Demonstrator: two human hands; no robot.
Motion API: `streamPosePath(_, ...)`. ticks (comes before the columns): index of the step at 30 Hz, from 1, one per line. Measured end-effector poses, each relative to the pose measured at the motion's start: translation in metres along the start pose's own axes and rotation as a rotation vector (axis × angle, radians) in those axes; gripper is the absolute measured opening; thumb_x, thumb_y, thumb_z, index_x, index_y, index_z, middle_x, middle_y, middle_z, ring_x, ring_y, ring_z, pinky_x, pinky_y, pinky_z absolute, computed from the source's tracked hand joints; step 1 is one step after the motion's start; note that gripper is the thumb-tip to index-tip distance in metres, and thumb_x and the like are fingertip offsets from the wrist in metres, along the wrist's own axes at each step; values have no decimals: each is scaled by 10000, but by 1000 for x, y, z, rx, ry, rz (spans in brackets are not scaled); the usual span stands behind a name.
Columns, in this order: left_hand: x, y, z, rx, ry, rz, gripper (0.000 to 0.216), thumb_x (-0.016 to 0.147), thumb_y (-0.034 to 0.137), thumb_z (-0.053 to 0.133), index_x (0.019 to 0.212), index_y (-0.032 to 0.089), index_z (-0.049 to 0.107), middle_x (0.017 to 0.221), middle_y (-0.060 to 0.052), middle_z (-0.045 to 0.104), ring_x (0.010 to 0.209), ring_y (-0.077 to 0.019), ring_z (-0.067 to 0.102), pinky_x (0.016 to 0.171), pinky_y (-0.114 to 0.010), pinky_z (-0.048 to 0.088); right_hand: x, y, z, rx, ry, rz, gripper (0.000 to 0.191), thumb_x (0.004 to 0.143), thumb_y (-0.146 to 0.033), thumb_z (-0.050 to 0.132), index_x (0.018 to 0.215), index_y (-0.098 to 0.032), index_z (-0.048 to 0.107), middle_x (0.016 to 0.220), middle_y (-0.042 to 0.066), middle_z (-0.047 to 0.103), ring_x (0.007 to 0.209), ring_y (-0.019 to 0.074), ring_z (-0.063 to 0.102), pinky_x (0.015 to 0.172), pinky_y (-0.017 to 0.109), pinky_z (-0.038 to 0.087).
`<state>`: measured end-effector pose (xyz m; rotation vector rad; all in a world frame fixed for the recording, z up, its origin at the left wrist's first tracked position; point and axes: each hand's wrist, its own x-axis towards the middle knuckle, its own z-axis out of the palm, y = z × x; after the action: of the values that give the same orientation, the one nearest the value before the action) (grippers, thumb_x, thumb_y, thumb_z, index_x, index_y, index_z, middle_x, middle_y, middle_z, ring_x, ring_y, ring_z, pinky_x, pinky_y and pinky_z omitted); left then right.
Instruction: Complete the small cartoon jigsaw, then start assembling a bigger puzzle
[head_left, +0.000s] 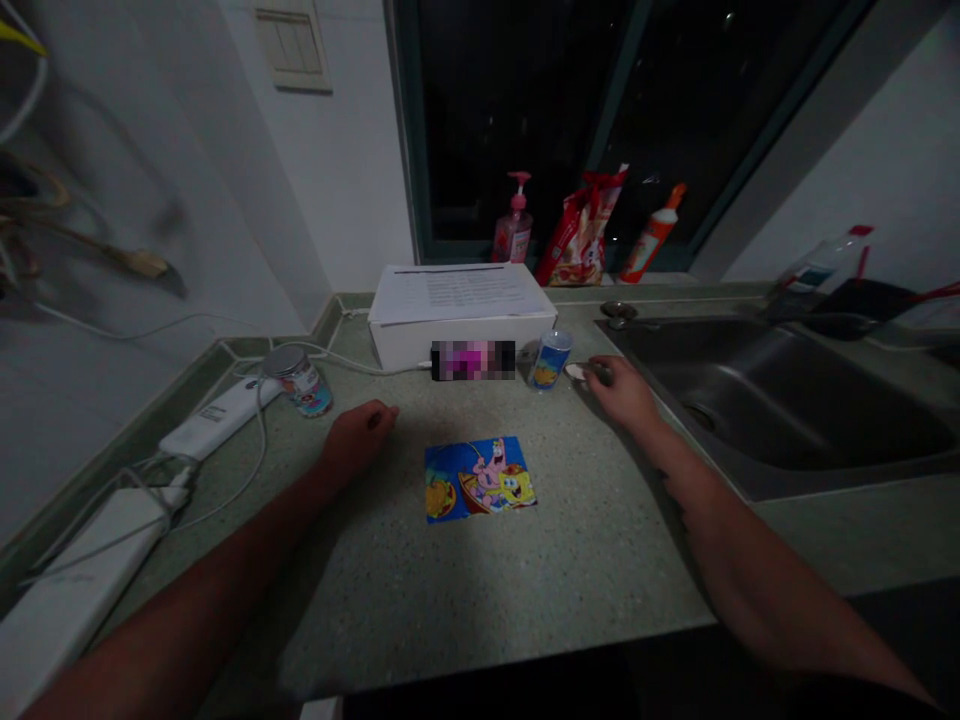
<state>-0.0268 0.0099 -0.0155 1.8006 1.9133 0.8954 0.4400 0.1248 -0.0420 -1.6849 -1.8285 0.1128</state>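
Note:
My left hand (362, 437) rests on the counter with its fingers curled into a loose fist, and nothing shows in it. At the right, my right hand (621, 392) is closed, its fingertips at a small whitish object (576, 371) whose kind I cannot make out. Just left of that object stands a small blue can (550, 360) with a clear upper part. Between my forearms lies a blue cartoon picture card (481, 480), flat on the counter. A clear jar (301, 384) with a grey lid sits tilted in view beyond my left hand.
A white box (465, 340) with a printed sheet (457, 292) on top stands at the back. White power strips (221, 415) and cables lie left. The steel sink (750, 470) is right. A pump bottle (513, 225), red bag (585, 230) and orange bottle (651, 240) line the windowsill.

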Motion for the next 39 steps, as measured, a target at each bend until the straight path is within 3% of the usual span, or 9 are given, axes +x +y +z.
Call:
streamPosePath(3,-1,0,0,14,-3,18,349,891,515,542,661,254,572,614,3,601,635,-209,570,637,-313,378,-1,-2,8,-31,-40,-64,493,912,-445,676,1305,-150,713,1313,199,738,1208,341,684,1067,448,523)
streamPosePath(12,-1,-2,1,37,-31,30,376,912,548,504,701,248,586,673,-18,641,671,-224,608,671,-337,397,6,7,19,-93,-45,-130,460,944,-412,617,1296,-135,721,1229,208,759,1129,360,703,1027,471,542)
streamPosePath(39,6,-5,3,116,-71,3,388,906,558,464,709,242,572,681,-21,629,682,-212,594,668,-328,382,13,22,24,-46,-9,-120,408,916,-373,648,1265,-181,736,1217,177,775,1119,362,728,1014,511,574)
